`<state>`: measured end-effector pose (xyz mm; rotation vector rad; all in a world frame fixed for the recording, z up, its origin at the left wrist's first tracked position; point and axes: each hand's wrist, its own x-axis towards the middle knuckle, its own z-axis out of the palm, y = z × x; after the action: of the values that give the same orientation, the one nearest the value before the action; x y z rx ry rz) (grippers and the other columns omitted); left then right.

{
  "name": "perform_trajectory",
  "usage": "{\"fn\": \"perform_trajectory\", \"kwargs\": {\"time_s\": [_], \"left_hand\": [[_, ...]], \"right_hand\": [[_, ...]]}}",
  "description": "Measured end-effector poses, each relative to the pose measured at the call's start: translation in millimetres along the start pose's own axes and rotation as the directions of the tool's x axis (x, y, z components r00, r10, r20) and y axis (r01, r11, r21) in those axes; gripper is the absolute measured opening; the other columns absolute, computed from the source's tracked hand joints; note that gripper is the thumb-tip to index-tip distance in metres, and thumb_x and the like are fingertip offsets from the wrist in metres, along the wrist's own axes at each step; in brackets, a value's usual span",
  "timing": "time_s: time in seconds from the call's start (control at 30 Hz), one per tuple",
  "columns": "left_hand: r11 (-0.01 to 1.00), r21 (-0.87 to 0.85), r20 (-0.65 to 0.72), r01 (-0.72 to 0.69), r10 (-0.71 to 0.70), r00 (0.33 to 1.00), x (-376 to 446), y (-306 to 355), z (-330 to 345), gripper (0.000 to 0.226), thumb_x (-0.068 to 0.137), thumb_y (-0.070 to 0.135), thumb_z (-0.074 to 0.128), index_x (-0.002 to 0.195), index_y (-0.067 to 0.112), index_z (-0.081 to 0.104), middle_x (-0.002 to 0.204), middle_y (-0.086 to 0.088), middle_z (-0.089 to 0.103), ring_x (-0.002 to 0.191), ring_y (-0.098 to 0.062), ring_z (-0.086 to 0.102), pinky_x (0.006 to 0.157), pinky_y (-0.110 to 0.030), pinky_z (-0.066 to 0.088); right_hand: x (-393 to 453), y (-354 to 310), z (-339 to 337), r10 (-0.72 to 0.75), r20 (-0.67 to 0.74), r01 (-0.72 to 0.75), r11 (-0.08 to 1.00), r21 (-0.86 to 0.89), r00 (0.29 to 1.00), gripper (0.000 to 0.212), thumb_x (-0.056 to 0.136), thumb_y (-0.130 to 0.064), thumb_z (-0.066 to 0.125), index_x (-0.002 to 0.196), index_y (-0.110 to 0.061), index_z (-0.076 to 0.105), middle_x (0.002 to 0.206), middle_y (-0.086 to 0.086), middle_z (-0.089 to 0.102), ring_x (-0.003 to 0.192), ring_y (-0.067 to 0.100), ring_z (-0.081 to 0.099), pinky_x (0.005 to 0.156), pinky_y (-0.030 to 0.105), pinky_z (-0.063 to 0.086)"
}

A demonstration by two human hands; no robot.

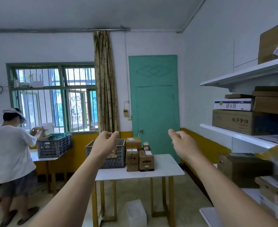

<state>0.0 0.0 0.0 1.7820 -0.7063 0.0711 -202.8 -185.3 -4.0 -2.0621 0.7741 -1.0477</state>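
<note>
Both my arms reach forward at chest height in the middle of the room. My left hand [104, 143] has its fingers curled in and holds nothing. My right hand [183, 142] is also curled and holds nothing, with one finger sticking out to the upper left. Beyond and below the hands stands a white table [164, 167] on yellow legs. It carries several small cardboard boxes [139, 155] and a grey plastic crate [119, 161], which my left hand partly hides. Neither hand touches anything.
White wall shelves [236, 135] on the right hold cardboard cartons, and a brown box [243, 167] juts out at arm level. A person [12, 153] works at a second table with a dark crate [54, 145] on the left. A white box [135, 213] lies under the table. A green door [154, 104] is shut behind.
</note>
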Motion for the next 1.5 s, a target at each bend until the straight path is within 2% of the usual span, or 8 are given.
{"fn": "perform_trajectory", "kwargs": {"time_s": [0.13,0.33,0.57,0.77,1.17,1.33,1.5], "left_hand": [[1.000,0.022,-0.018,0.012,-0.012,1.000,33,-2,30,0.035,0.103,0.048,0.053,0.115,0.015,0.055,0.105,-0.006,0.066,0.097,-0.021,0.065,0.094,-0.048,0.058],[0.999,0.035,-0.037,0.003,-0.002,0.999,83,3,75,0.035,0.105,0.044,0.053,0.119,0.012,0.054,0.114,-0.011,0.065,0.110,-0.028,0.064,0.101,-0.052,0.055],[0.999,0.050,-0.055,0.013,-0.010,0.998,137,-19,112,0.033,0.104,0.047,0.053,0.115,0.015,0.055,0.110,-0.007,0.066,0.107,-0.026,0.065,0.099,-0.051,0.056],[0.998,0.053,-0.061,0.044,-0.041,0.997,192,-54,134,0.035,0.102,0.052,0.054,0.115,0.019,0.056,0.109,-0.002,0.067,0.103,-0.021,0.066,0.095,-0.048,0.059],[0.999,0.010,-0.009,0.048,-0.048,0.999,338,-122,139,0.034,0.103,0.048,0.054,0.115,0.016,0.057,0.105,-0.006,0.067,0.099,-0.023,0.066,0.095,-0.049,0.058],[0.999,-0.020,0.007,0.031,-0.031,1.000,392,-146,139,0.024,0.102,0.050,0.054,0.101,0.025,0.055,0.103,-0.001,0.067,0.099,-0.020,0.066,0.094,-0.049,0.058],[0.998,-0.019,0.036,0.064,-0.064,0.997,430,-174,151,0.027,0.102,0.051,0.054,0.104,0.025,0.055,0.107,-0.002,0.066,0.104,-0.022,0.065,0.098,-0.051,0.056]], "right_hand": [[42,22,9,0.005,0.027,-0.004,1.000,-0.027,1.000,0.055,0.105,-0.060,0.036,0.130,-0.016,0.059,0.128,0.005,0.065,0.118,0.026,0.059,0.089,0.036,0.044],[113,58,13,-0.002,0.031,0.003,0.999,-0.038,1.000,0.054,0.104,-0.060,0.037,0.127,-0.017,0.060,0.126,0.005,0.067,0.116,0.027,0.060,0.091,0.038,0.046],[177,93,34,0.013,0.073,-0.011,0.999,-0.040,0.997,0.055,0.105,-0.060,0.036,0.128,-0.016,0.059,0.124,0.005,0.066,0.115,0.026,0.059,0.089,0.037,0.045],[222,108,78,0.025,0.115,-0.021,0.999,-0.030,0.993,0.055,0.105,-0.059,0.038,0.134,-0.016,0.058,0.132,0.006,0.064,0.122,0.026,0.058,0.096,0.038,0.044],[344,107,189,0.026,0.098,-0.021,0.998,-0.054,0.995,0.054,0.105,-0.059,0.039,0.135,-0.017,0.056,0.135,0.006,0.064,0.125,0.027,0.057,0.089,0.035,0.040],[385,107,230,0.020,0.083,-0.015,0.998,-0.069,0.996,0.053,0.105,-0.059,0.038,0.135,-0.018,0.057,0.136,0.005,0.064,0.126,0.027,0.056,0.089,0.034,0.039],[417,119,263,0.043,0.090,-0.036,0.996,-0.086,0.995,0.055,0.105,-0.059,0.038,0.137,-0.018,0.055,0.138,0.005,0.062,0.127,0.027,0.056,0.089,0.034,0.039]]}}
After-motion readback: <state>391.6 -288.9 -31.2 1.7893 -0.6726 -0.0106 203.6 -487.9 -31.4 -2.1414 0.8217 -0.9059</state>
